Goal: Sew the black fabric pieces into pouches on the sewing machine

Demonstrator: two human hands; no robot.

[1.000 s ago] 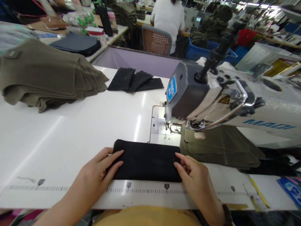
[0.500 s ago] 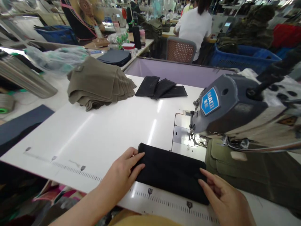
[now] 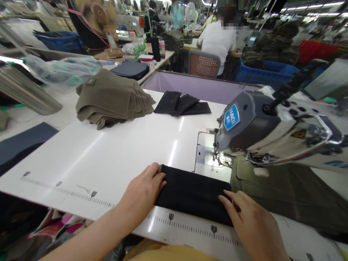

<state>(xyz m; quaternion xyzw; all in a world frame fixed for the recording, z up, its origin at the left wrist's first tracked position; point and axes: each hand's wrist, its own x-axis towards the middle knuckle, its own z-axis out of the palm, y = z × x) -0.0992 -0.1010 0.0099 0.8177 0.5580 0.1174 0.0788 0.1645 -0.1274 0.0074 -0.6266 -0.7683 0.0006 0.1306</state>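
Note:
A folded black fabric piece (image 3: 193,194) lies on the white table just in front of the sewing machine (image 3: 244,116). My left hand (image 3: 148,186) grips its left end, thumb and fingers pressed together at the upper corner. At the right end, my right hand (image 3: 248,217) has thumb and forefinger on the cloth, pinching its edge. The needle and presser foot (image 3: 221,158) stand just beyond the fabric, apart from it. Olive green cloth (image 3: 274,188) lies under the machine arm, right of the black piece.
Brown fabric pieces (image 3: 111,96) are stacked at the table's back left. Several folded black pieces (image 3: 182,103) lie at the back middle. A printed ruler (image 3: 190,225) runs along the front edge. Beyond the lilac partition (image 3: 190,84), a person in white (image 3: 219,41) sits on a chair.
The camera view has shifted slightly, showing more of the machine on the right. My left fingers have curled closer around the fabric's corner. Both hands stay at its ends.

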